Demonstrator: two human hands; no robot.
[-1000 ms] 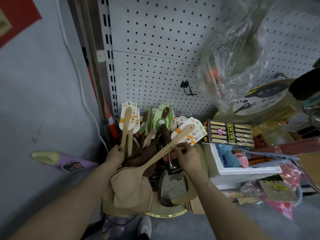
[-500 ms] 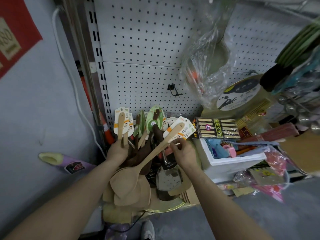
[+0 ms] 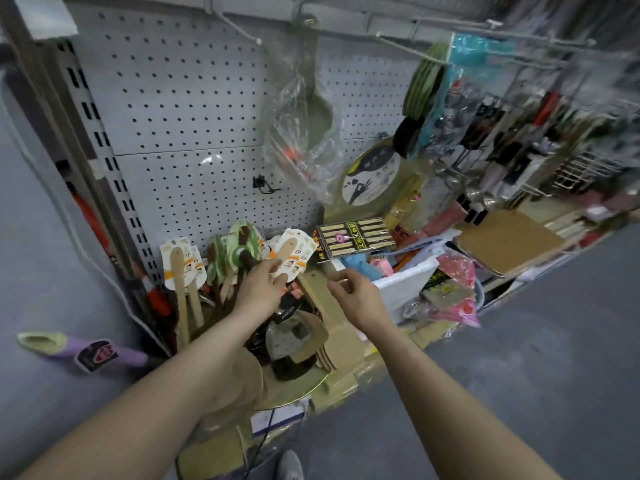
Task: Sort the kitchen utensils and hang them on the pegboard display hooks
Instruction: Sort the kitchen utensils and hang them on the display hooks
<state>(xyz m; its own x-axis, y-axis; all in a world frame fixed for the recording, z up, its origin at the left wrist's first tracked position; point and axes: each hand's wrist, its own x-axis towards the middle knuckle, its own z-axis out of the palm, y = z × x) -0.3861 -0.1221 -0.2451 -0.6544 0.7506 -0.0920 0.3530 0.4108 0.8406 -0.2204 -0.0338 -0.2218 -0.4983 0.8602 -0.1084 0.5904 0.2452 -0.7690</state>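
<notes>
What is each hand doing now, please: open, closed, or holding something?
Left hand: holds the wooden spatula by its labelled handle.
Right hand: fingers curled, thumb near forefinger; cannot tell whether it pinches anything.

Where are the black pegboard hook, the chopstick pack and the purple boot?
black pegboard hook [image 3: 265,187]: head view, wire arm.
chopstick pack [image 3: 353,237]: head view, front middle.
purple boot [image 3: 91,353]: head view, side sticker.
</notes>
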